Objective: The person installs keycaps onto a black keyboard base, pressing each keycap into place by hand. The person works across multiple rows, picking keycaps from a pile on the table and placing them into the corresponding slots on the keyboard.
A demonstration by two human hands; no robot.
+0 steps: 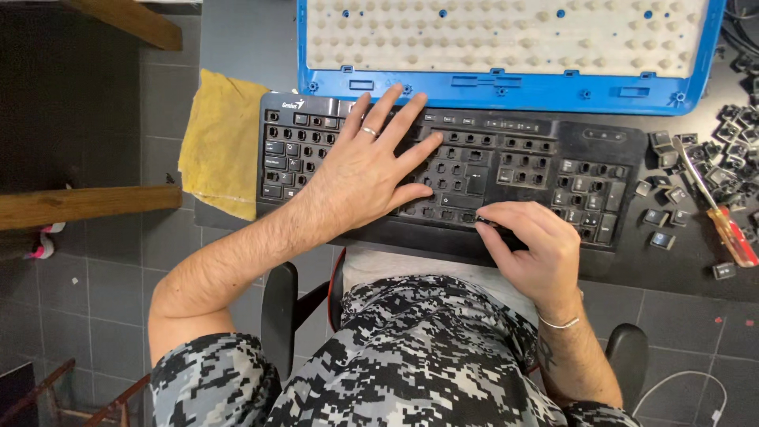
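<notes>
A: Nearest the camera, what shows?

B: A lap in grey-and-black pixel-camouflage clothing (pixel 411 356), on a black chair with padded armrests (pixel 279 308), over a grey tiled floor (pixel 118 277).

A: And the right hand?

B: The right hand (pixel 534 249) rests on the front edge of the flat black plastic computer keyboard (pixel 553 170), which lies along the near edge of the dark worktop (pixel 680 277). Its fingers (pixel 506 215) are curled in tight and pinch something small and dark at the bottom key row; I cannot tell whether it is a loose keycap or a part of the board.

A: The left?

B: The left hand (pixel 368 170) lies palm down on the keyboard's left-middle area, fingers (pixel 399 119) spread wide and flat, holding nothing, just pressing on the board. Most keycaps are off, leaving rows of open sockets; a few remain on the left and right ends.

A: Beside the keyboard?

B: To its left, a crumpled yellow cloth (pixel 221 142) hangs over the worktop edge. To its right, scattered loose black keycaps (pixel 727 142) and a screwdriver with a red and yellow handle (pixel 723 225) lying among them.

A: Farthest back?

B: Just behind the keyboard, a blue plastic keyboard shell (pixel 514 87) holding a whitish rubber dome sheet (pixel 506 35).
</notes>
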